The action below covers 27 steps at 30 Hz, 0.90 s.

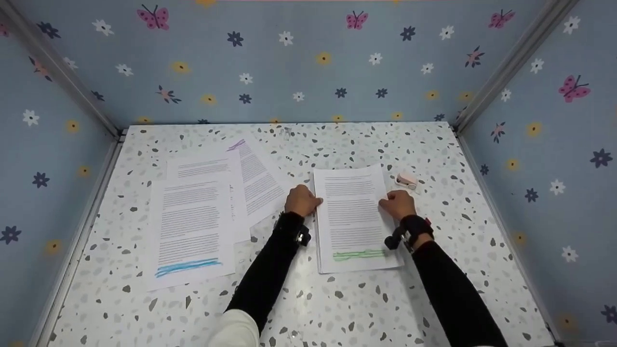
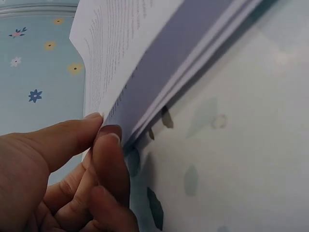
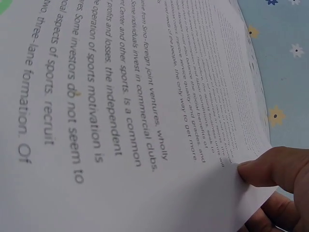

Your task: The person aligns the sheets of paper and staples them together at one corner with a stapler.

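Note:
A stack of printed paper sheets [image 1: 354, 217] has a green marker scribble along the bottom of its top page. My left hand [image 1: 301, 201] pinches the stack's left edge between thumb and index finger. In the left wrist view the pinched paper [image 2: 120, 53] stands apart from the sheets beneath it. On the opposite side, my right hand [image 1: 399, 206] holds the right edge, its thumb [image 3: 263, 169] on top of the printed page [image 3: 120, 145] and the other fingers curled underneath. Just beyond the right hand lies a small pale pink stapler [image 1: 406, 181].
Left of the stack, a printed sheet with a blue scribble [image 1: 190, 231] overlaps another printed sheet [image 1: 202, 166]. A slanted sheet with a purple scribble [image 1: 260, 178] lies partly under them. Flowered walls [image 1: 308, 58] border the speckled table [image 1: 308, 318] at the back and sides.

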Available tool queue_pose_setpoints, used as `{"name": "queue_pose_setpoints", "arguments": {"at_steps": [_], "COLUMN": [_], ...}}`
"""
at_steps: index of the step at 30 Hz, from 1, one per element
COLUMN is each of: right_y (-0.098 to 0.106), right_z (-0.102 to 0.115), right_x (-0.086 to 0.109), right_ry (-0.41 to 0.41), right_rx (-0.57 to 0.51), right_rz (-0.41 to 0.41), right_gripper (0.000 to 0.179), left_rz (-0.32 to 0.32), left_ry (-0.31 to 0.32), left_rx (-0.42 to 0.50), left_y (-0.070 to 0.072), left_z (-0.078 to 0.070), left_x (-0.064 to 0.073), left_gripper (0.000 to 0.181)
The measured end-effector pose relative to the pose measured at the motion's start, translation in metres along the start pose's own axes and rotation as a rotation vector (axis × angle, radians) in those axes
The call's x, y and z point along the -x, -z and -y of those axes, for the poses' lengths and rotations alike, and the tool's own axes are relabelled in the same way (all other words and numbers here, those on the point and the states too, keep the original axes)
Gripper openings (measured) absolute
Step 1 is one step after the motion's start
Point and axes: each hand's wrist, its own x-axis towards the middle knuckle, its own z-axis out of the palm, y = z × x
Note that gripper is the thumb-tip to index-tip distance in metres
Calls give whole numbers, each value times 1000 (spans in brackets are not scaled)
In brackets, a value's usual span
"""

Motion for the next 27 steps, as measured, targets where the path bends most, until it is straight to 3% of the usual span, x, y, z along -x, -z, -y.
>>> {"name": "queue_pose_setpoints", "arguments": {"at_steps": [11, 27], "right_y": [-4, -10], "right_z": [-1, -4], "right_x": [1, 3], "right_ry": [-15, -25], "right_rx": [8, -6], "right_rz": [-22, -27], "right_gripper": [37, 39], "left_rz": [-65, -79], "left_ry": [-43, -60], "left_rx": [-61, -123], "left_y": [-4, -7], "left_z": [2, 2], "left_x": [6, 5], "left_gripper": [21, 24]}}
